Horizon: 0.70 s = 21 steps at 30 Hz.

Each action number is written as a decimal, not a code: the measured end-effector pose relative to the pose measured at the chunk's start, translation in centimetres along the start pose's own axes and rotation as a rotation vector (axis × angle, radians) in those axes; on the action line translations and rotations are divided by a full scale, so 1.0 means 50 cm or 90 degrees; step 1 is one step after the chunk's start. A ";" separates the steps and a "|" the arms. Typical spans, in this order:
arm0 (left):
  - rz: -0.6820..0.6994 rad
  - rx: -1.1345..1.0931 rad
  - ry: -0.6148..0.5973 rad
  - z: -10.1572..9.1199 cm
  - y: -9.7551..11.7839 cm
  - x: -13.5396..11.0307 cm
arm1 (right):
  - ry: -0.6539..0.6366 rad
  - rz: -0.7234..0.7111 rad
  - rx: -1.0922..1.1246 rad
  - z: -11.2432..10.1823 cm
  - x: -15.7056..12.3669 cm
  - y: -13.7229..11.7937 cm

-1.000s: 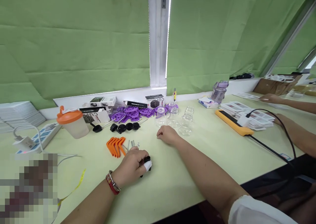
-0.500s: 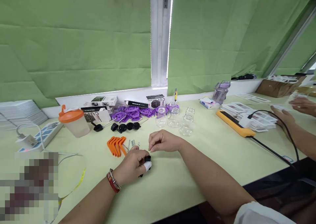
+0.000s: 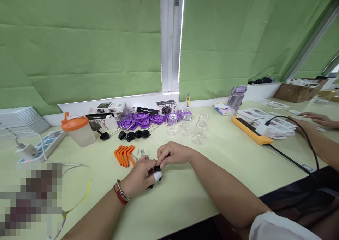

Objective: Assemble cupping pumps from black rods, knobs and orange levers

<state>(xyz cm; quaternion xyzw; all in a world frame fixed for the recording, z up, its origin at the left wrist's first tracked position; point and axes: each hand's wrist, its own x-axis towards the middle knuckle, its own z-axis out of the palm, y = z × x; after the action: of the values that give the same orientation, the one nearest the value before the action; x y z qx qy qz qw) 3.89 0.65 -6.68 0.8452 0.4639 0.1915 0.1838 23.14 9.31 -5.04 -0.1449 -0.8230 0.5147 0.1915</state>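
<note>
My left hand (image 3: 143,174), with a white wrap on the thumb, is closed around a small black plastic part (image 3: 157,168). The fingers hide most of the part, though more black shows below the thumb. From the right, my right hand (image 3: 173,154) pinches at the top of the same part. Whatever is between its fingertips is too small or hidden to name. Just beyond my left hand lie several bent orange plastic pieces (image 3: 124,155), metal bolts (image 3: 142,152) and tiny nuts (image 3: 148,153).
Behind are black round parts (image 3: 138,134), purple plastic frames (image 3: 141,120), clear plastic cups (image 3: 199,137) and printed boxes (image 3: 106,123). An orange-lidded cup (image 3: 82,134) stands left. At right are a yellow-edged power strip (image 3: 249,130), leaflets (image 3: 280,127) and another person's hands (image 3: 315,119).
My right hand has moved slightly left and down, bringing its pinched fingertips onto the black part in my left hand. The other person's hands have shifted over the papers.
</note>
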 end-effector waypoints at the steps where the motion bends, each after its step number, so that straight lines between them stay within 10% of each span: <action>1: -0.003 -0.002 0.000 -0.001 0.001 0.000 | 0.025 0.008 -0.006 -0.012 -0.001 0.010; 6: -0.005 -0.008 -0.014 -0.002 0.000 -0.002 | 0.427 0.253 -0.213 -0.086 -0.023 0.091; 16: -0.019 -0.009 -0.027 0.001 -0.004 -0.002 | 0.269 0.284 -0.513 -0.060 -0.003 0.121; 21: -0.017 -0.013 -0.024 -0.002 0.001 -0.001 | 0.276 0.256 -0.427 -0.047 0.000 0.099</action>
<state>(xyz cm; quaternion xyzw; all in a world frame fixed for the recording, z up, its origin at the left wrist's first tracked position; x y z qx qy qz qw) 3.86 0.61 -6.58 0.8404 0.4698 0.1779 0.2033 24.43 13.31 -8.57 -0.4606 -0.8409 0.2039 0.1980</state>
